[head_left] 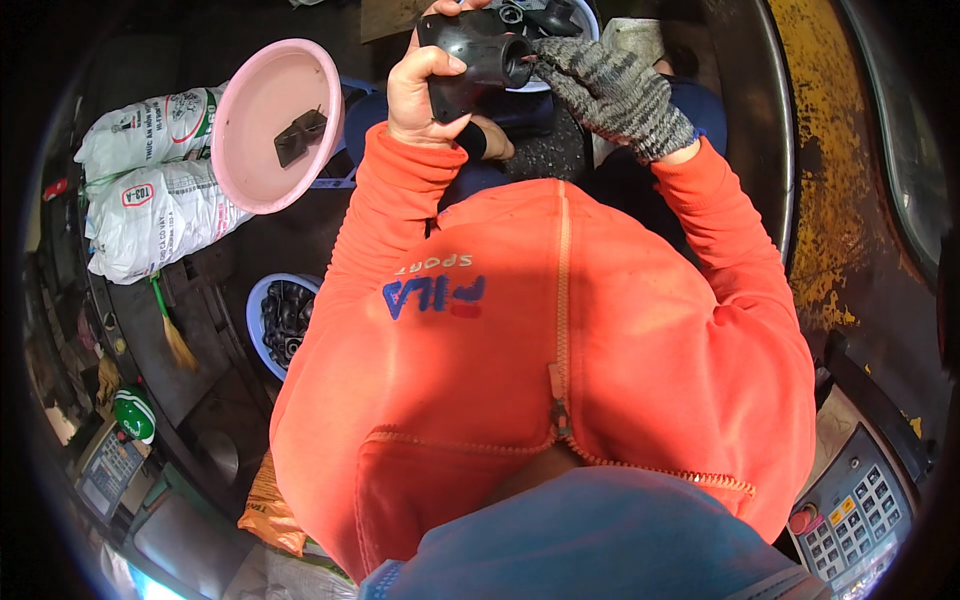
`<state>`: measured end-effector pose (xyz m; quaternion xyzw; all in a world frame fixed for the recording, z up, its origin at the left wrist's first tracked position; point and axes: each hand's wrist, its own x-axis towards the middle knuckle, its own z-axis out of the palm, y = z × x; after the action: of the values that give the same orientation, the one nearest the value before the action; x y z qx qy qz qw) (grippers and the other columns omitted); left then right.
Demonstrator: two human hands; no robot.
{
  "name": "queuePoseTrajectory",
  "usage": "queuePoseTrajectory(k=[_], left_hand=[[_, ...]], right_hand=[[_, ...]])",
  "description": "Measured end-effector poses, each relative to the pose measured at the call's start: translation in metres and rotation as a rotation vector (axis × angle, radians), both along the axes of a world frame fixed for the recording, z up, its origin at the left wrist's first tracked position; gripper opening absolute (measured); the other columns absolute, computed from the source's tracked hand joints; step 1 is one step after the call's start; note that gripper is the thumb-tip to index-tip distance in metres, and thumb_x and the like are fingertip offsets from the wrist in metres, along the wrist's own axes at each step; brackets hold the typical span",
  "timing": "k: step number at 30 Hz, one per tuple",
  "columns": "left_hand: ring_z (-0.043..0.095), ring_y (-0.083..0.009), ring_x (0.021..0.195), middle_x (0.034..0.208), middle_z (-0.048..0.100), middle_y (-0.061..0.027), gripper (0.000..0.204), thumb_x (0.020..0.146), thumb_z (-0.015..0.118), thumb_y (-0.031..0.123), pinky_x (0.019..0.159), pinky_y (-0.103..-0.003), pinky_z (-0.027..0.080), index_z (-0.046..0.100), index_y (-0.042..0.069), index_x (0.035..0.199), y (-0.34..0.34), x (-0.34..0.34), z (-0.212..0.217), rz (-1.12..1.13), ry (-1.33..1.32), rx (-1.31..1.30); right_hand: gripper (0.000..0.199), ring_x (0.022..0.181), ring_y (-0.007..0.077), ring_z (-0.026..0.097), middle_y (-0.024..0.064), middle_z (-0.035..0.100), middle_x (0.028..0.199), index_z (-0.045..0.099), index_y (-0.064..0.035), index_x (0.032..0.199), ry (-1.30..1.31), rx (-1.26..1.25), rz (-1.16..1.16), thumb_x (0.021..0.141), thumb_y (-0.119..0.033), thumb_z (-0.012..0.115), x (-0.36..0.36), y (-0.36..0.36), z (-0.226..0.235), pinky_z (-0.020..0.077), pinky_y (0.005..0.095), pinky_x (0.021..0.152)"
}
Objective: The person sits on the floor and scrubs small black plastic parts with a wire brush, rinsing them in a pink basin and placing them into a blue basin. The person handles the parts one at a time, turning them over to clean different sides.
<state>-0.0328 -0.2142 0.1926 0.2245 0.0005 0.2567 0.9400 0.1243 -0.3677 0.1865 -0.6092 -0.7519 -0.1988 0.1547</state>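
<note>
Up top, a black plastic fitting (472,60) sits partly cut off by the frame edge, its far end hard to make out. The bare left hand (420,85) wraps it, fingers curled tight; the gloved right hand (605,90) pinches at its round opening. Leftward, a pink basin (262,170) lies beside white printed sacks (150,185).
</note>
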Motion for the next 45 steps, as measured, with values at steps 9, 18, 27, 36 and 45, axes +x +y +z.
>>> queuePoseTrajectory(k=[9,18,27,36,45], left_hand=[[0.052,-0.0411,0.109,0.123,0.048,-0.0178,0.051,0.055,0.053,-0.004,0.096,-0.05,0.044,0.051,0.005,0.105,-0.005,0.0,0.011,0.123,-0.101,0.149],[0.048,-0.0405,0.114,0.126,0.043,-0.0204,0.047,0.057,0.065,0.0,0.096,-0.051,0.044,0.049,0.005,0.101,-0.001,0.004,0.012,0.341,-0.202,0.492],[0.043,-0.0393,0.12,0.128,0.041,-0.0204,0.038,0.069,0.067,0.003,0.096,-0.052,0.042,0.049,0.008,0.102,0.012,0.012,0.005,0.494,-0.382,0.929],[0.045,-0.0426,0.117,0.129,0.045,-0.0172,0.037,0.07,0.064,0.006,0.091,-0.052,0.043,0.054,0.015,0.104,0.028,0.01,0.013,0.736,-0.453,1.579],[0.049,-0.0389,0.119,0.134,0.044,-0.017,0.055,0.074,0.059,0.005,0.097,-0.049,0.043,0.049,0.011,0.128,0.037,-0.011,0.008,0.751,-0.244,1.131]], right_hand=[[0.041,0.099,0.0267,0.063,0.0094,0.057,0.125,0.057,-0.0079,0.124,0.145,-0.056,0.004,0.084,-0.02,0.059,-0.015,-0.004,0.009,0.0545,0.0342,0.07],[0.039,0.11,0.0305,0.056,0.0169,0.057,0.121,0.056,-0.0011,0.121,0.383,0.104,0.114,0.085,-0.015,0.059,-0.038,0.003,0.023,0.0462,0.0389,0.092],[0.035,0.092,0.0298,0.062,0.0153,0.065,0.104,0.058,-0.0084,0.12,0.645,-0.007,0.018,0.089,-0.025,0.056,-0.045,-0.005,0.018,0.049,0.038,0.079],[0.029,0.06,0.0177,0.055,0.0047,0.061,0.079,0.059,-0.007,0.115,2.084,-0.529,0.047,0.09,-0.022,0.058,-0.041,-0.012,0.053,0.0437,0.0303,0.052],[0.028,0.06,0.0096,0.049,0.0001,0.053,0.08,0.052,-0.0028,0.117,2.614,-0.305,0.472,0.094,-0.017,0.048,-0.009,0.021,0.043,0.0413,0.0218,0.047]])
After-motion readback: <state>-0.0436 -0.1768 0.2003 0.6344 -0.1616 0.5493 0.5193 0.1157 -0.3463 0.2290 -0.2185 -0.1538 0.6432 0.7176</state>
